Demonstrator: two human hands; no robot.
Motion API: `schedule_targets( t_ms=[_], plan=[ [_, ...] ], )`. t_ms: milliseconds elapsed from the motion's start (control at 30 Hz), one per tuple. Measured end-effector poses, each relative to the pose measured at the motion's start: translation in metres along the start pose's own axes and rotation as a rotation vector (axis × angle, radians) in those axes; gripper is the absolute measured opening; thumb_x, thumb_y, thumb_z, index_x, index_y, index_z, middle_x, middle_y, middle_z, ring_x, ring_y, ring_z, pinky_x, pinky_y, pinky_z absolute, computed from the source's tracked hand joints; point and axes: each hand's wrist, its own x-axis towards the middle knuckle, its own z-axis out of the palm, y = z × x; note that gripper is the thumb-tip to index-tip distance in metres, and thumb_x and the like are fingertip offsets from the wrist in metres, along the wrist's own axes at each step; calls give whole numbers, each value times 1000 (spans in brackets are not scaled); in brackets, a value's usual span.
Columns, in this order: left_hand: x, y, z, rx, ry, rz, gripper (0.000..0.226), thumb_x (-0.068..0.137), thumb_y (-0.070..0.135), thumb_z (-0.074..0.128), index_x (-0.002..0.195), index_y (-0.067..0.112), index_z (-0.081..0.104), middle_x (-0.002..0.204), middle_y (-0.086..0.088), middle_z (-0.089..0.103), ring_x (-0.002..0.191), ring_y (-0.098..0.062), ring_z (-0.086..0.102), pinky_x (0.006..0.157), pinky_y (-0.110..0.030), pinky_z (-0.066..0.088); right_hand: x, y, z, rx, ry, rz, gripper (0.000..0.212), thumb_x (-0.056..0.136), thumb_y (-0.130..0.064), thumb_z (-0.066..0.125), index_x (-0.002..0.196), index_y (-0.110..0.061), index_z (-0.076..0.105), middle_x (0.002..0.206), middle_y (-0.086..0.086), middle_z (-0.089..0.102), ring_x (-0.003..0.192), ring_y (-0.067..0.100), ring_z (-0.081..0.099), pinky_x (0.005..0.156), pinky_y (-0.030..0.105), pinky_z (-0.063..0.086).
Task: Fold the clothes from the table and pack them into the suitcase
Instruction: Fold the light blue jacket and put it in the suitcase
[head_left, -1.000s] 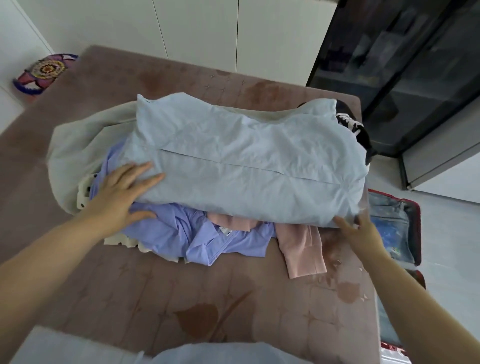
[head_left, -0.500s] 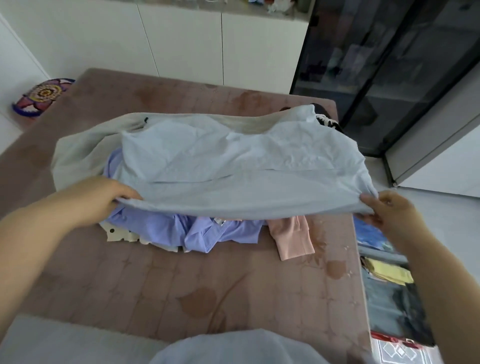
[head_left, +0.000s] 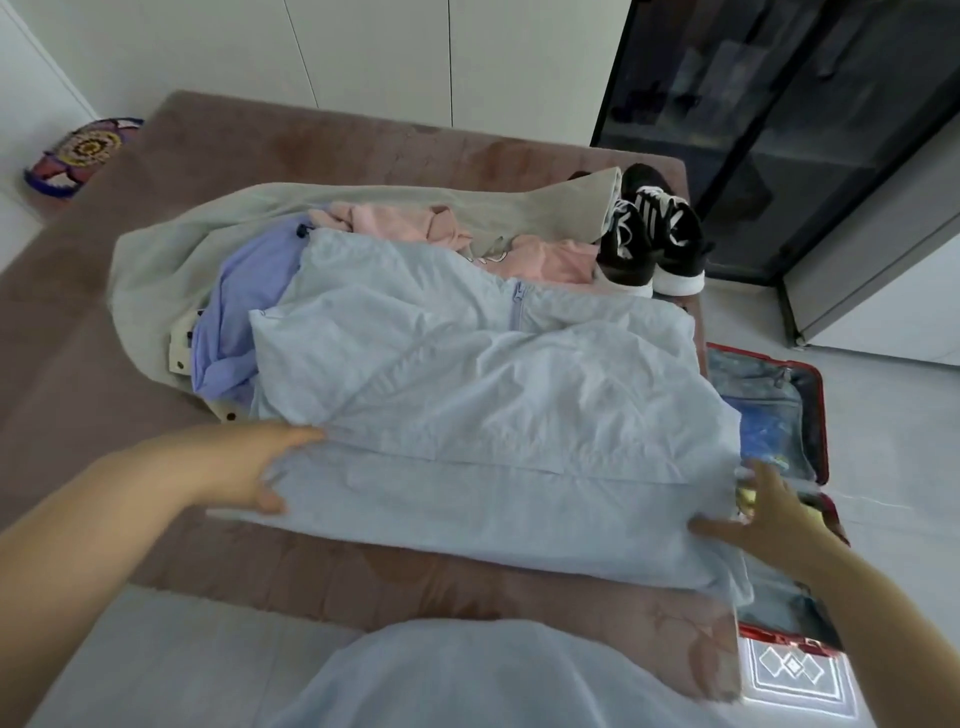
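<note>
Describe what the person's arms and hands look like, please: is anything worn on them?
Both forearms are bare as far as the frame shows; no sleeves reach them. The left hand and the right hand wear no gloves, and no watch or bracelet shows at either wrist. Blur would hide a small ring. Below them, the person's pale blue top is visible.

One wide-angle camera, worn on the head, faces forward and down, close over the table (head_left: 104, 322). The floor-level suitcase (head_left: 820, 415) sits at the right edge.
</note>
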Motion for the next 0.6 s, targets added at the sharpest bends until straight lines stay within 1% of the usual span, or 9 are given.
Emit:
schedule_targets(
  t_ms=[33,100,167,200,300,333,400,500,600],
  plan=[
    [1,7,-11,-42,78,-15,67,83,34,67,141,27,35,134,15,42,120,-6,45,95,-15,35,3,-12,-4,-68,69,-39,129,37,-67,80,142,-19,22,137,8,39,123,32,44,102,51,40],
    [8,23,-35,-151,476,86,46,84,30,67,128,24,53,127,8,53,115,-12,50,93,-24,38,12,-38,-11,-128,191,-124,110,62,-50,80,146,-16,17,147,12,25,134,34,26,109,51,25],
    [26,31,-57,-114,865,153,44,85,21,66,127,14,55,131,-7,53,119,-29,49,97,-37,36,26,-67,-15,-125,296,-208,89,79,-42,70,145,-12,19,148,13,25,136,33,23,112,47,20],
    [36,33,-65,-61,934,101,47,86,22,65,130,12,52,132,-12,52,120,-34,47,98,-40,34,34,-80,-16,-138,318,-232,80,83,-41,65,144,-11,22,147,14,28,136,33,24,112,47,19],
    [65,31,-79,-25,836,-147,38,88,35,60,119,12,58,111,-17,61,111,-37,50,90,-38,32,68,-87,-11,-202,246,-119,61,90,-41,53,139,-14,30,138,13,45,128,36,36,109,45,26],
    [72,28,-80,-58,827,-157,29,88,36,59,104,11,62,93,-16,62,101,-36,54,80,-37,32,75,-86,-10,-252,197,-66,51,91,-41,50,135,-18,37,132,12,52,123,36,42,106,42,30],
    [79,18,-86,-240,850,-98,26,89,33,59,77,10,59,67,-9,51,76,-33,54,62,-34,27,80,-84,-15,-341,142,-77,26,94,-39,45,107,-19,56,111,13,64,102,34,56,92,39,40],
    [81,0,-105,-439,984,-79,38,89,34,60,64,8,48,56,-8,38,58,-25,37,57,-34,28,81,-85,-33,-214,348,-282,32,93,-39,48,77,-14,57,81,12,63,82,35,57,76,36,36],
    [83,-7,-124,-466,1098,-115,35,88,41,56,84,7,62,77,-20,60,74,-34,56,72,-42,44,85,-100,-45,-207,625,-387,36,91,-38,49,82,-6,63,83,19,64,82,38,54,86,39,32]
  ],
)
